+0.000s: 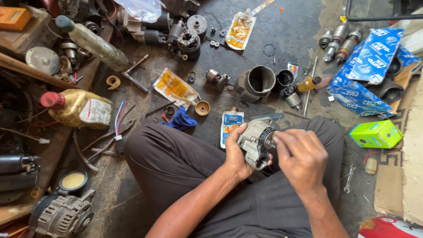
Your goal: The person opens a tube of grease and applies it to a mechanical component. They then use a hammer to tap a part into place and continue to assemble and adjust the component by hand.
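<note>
Grey cast-metal starter housing (254, 142) sits clamped in our left hand (237, 156) above the lap (steadied), while our right hand (299, 156) fingers pinch into its black-ringed opening.

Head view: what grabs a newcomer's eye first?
At centre, the left hand grips a grey metal housing over the lap while the right hand has its fingers at the housing's dark round opening. Around them the dark floor is strewn with parts: a bright green box at right, blue cartons upper right, and a yellowish oil bottle with a red cap at left.
</note>
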